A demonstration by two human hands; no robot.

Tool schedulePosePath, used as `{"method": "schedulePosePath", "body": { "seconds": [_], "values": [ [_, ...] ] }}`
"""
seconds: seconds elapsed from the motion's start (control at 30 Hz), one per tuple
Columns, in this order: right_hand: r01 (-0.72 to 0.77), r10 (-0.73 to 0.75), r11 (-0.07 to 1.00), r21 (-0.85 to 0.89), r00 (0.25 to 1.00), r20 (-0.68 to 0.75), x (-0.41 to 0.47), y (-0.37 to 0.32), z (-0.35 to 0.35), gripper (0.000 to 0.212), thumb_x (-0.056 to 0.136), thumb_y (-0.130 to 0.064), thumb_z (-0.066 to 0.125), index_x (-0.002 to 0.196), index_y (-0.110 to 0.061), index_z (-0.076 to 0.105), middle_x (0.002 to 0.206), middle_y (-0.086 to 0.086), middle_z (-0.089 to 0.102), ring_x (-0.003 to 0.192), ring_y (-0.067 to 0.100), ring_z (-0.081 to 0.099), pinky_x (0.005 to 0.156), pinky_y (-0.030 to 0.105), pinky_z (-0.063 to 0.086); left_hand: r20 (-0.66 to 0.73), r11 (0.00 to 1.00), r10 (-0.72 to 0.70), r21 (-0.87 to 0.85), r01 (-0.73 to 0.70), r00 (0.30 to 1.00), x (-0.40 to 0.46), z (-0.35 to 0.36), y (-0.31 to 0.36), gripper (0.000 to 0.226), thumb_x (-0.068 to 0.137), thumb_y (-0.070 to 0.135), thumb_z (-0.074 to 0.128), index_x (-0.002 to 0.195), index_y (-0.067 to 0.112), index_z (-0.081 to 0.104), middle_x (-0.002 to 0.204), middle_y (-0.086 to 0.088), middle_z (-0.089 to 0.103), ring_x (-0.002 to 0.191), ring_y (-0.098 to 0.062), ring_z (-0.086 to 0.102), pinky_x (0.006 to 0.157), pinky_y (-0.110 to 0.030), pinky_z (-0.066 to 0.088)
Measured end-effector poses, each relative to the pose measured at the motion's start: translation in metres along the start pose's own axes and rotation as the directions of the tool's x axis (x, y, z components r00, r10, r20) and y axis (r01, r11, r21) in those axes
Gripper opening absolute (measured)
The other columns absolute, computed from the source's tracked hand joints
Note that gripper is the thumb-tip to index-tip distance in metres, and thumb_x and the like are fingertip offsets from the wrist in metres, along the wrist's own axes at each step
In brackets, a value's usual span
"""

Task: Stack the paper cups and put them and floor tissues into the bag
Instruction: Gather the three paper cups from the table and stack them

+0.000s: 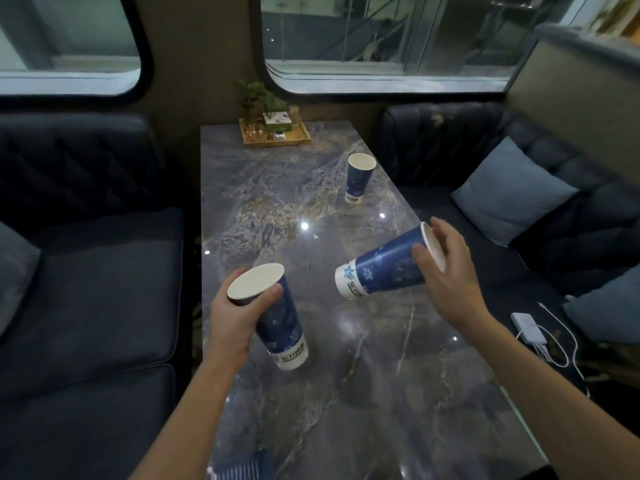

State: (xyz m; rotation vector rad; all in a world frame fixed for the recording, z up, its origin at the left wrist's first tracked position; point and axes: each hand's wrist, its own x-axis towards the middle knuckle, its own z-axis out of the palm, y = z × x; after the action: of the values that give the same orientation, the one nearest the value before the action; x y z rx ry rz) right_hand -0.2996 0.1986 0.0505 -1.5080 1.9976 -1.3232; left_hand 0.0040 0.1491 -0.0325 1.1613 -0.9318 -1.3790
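1 cup (278,313) per hand, 1 cup standing (358,177)

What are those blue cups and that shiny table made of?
The blue cups look like printed paper: matte white inside, thin rolled rim, white band at the base. The table looks like polished marble or a marble-look slab, grey with pale veins and mirror-like light spots; which one, the view cannot settle.

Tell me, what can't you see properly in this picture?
- The bag and floor tissues: none shows in the head view.
- Striped blue thing: cut off by the bottom edge.
- Items on the wooden tray: too small and dim.
- Inside of the cup in the right hand: fingers cover its mouth.
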Motion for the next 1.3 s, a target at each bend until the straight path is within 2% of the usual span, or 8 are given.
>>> {"method": "schedulePosePath", "body": {
  "seconds": [0.17, 0.37, 0.57, 0.73, 0.87, 0.97, 1.1, 1.3],
  "values": [
    [0.015, -0.014, 0.987, 0.158, 1.0, -0.003, -0.002, -0.026, -0.002, 0.047, 0.085, -0.054, 0.051, 0.13, -0.044, 0.043, 0.133, -0.005, 0.052, 0.122, 0.016, 0.052, 0.102, 0.05, 0.046, 0.038, 0.999, -0.007, 0.034, 0.006, 0.999, -0.012, 0.002, 0.004, 0.076, 0.04, 0.035, 0.091, 0.11, 0.015, 0.069, 0.105, -0.006, 0.074, 0.098, -0.021, 0.069, 0.086, -0.039, 0.057],
    [0.064, -0.064, 0.97, 0.233, 0.998, -0.007, -0.006, -0.047, 0.003, 0.037, 0.085, -0.055, 0.051, 0.121, -0.053, 0.045, 0.126, -0.01, 0.055, 0.113, 0.007, 0.056, 0.087, 0.024, 0.046, 0.139, 0.991, -0.037, 0.136, 0.018, 0.99, -0.016, 0.009, 0.004, 0.071, 0.037, 0.035, 0.091, 0.104, 0.022, 0.07, 0.093, 0.004, 0.079, 0.087, -0.01, 0.074, 0.07, -0.022, 0.058],
    [0.085, -0.091, 0.964, 0.254, 0.996, 0.012, -0.01, -0.058, 0.01, 0.048, 0.085, -0.055, 0.051, 0.13, -0.038, 0.046, 0.127, -0.009, 0.056, 0.113, 0.008, 0.055, 0.089, 0.024, 0.045, 0.184, 0.977, -0.046, 0.215, 0.006, 0.982, -0.019, 0.014, 0.002, 0.07, 0.04, 0.036, 0.096, 0.104, 0.025, 0.07, 0.098, 0.001, 0.079, 0.089, -0.01, 0.076, 0.069, -0.022, 0.058],
    [0.087, -0.105, 0.958, 0.272, 0.993, 0.052, -0.015, -0.066, 0.016, 0.037, 0.086, -0.053, 0.051, 0.122, -0.048, 0.046, 0.114, -0.028, 0.055, 0.107, 0.004, 0.057, 0.085, 0.028, 0.049, 0.212, 0.97, -0.037, 0.242, -0.016, 0.977, -0.021, 0.014, 0.002, 0.074, 0.043, 0.034, 0.097, 0.11, 0.028, 0.067, 0.104, 0.0, 0.077, 0.094, -0.014, 0.075, 0.076, -0.029, 0.061],
    [0.103, -0.132, 0.964, 0.247, 0.985, 0.107, -0.019, -0.071, 0.023, 0.043, 0.087, -0.05, 0.052, 0.128, -0.041, 0.045, 0.117, -0.025, 0.054, 0.108, 0.003, 0.057, 0.087, 0.026, 0.048, 0.281, 0.964, -0.05, 0.265, -0.028, 0.958, -0.02, 0.02, 0.008, 0.065, 0.048, 0.031, 0.096, 0.105, 0.032, 0.066, 0.102, 0.0, 0.079, 0.091, -0.015, 0.077, 0.074, -0.028, 0.06],
    [0.129, -0.157, 0.977, 0.171, 0.974, 0.161, -0.019, -0.072, 0.026, 0.048, 0.086, -0.052, 0.052, 0.131, -0.04, 0.042, 0.125, -0.018, 0.05, 0.115, 0.004, 0.052, 0.092, 0.026, 0.044, 0.358, 0.945, -0.062, 0.321, -0.061, 0.932, -0.018, 0.025, 0.011, 0.066, 0.052, 0.028, 0.097, 0.11, 0.023, 0.065, 0.099, -0.002, 0.08, 0.088, -0.018, 0.078, 0.075, -0.032, 0.062],
    [0.141, -0.166, 0.984, 0.112, 0.952, 0.258, -0.021, -0.073, 0.033, 0.05, 0.084, -0.056, 0.05, 0.131, -0.042, 0.041, 0.126, -0.022, 0.048, 0.116, 0.0, 0.049, 0.093, 0.024, 0.041, 0.408, 0.903, -0.036, 0.404, -0.145, 0.912, -0.021, 0.033, 0.016, 0.058, 0.048, 0.039, 0.096, 0.096, 0.04, 0.064, 0.093, 0.012, 0.078, 0.079, -0.004, 0.076, 0.062, -0.015, 0.057],
    [0.117, -0.149, 0.987, 0.109, 0.92, 0.363, -0.025, -0.071, 0.043, 0.05, 0.082, -0.056, 0.051, 0.129, -0.04, 0.044, 0.119, -0.024, 0.05, 0.107, 0.0, 0.052, 0.091, 0.024, 0.043, 0.464, 0.857, -0.026, 0.466, -0.219, 0.885, -0.024, 0.043, 0.017, 0.05, 0.047, 0.046, 0.094, 0.089, 0.039, 0.066, 0.085, 0.017, 0.078, 0.07, -0.001, 0.075, 0.054, -0.01, 0.053]
  ]
}}
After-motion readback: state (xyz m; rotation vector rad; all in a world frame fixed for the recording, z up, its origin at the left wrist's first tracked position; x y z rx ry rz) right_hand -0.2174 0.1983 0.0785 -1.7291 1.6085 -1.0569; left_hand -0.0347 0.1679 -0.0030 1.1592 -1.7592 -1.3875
